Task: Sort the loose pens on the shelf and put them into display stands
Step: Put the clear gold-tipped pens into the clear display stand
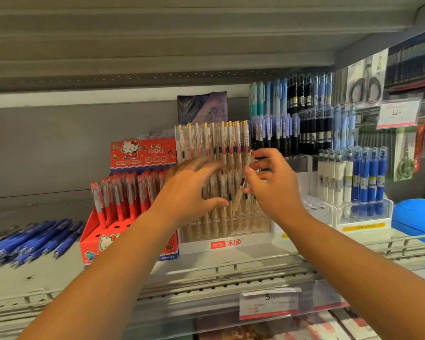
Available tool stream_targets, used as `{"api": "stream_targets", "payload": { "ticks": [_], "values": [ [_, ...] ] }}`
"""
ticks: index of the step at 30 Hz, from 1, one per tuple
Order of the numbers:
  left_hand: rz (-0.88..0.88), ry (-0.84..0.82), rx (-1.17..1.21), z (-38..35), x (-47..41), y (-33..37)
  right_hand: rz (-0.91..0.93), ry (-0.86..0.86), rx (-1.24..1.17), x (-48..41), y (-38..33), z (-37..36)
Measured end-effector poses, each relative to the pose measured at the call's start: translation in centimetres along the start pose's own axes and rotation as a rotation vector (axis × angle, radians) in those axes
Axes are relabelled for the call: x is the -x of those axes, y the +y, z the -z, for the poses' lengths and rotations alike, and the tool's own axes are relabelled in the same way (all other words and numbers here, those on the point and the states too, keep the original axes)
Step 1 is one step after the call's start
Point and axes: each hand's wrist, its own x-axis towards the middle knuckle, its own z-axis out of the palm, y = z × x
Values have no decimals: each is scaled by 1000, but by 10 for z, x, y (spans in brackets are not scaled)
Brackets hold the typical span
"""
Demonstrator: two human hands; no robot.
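A clear display stand (225, 238) with a white base marked "hesu" holds several transparent pens with gold clips. In front of it my right hand (271, 185) pinches one clear pen (242, 182), held tilted with its tip down. My left hand (189, 190) is spread in front of the stand's pens, fingers straight and thumb out below. A heap of loose blue pens (32, 241) lies on the shelf (47, 278) at far left.
A red Hello Kitty stand (123, 204) of red pens sits left of the clear stand. Tiered stands of blue, black and white pens (351, 175) fill the right. A blue round object (415, 219) lies at far right. Price tags (270, 305) hang on the shelf's front rail.
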Motion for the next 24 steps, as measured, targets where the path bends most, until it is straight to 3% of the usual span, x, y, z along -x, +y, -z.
{"api": "stream_targets", "payload": {
  "ticks": [11, 24],
  "values": [
    [-97, 175, -64, -10, -4, -6, 41, -189, 250, 5, 1, -10],
    [-69, 143, -47, -8, -3, -6, -58, -247, 218, 7, 6, -4]
  ]
}}
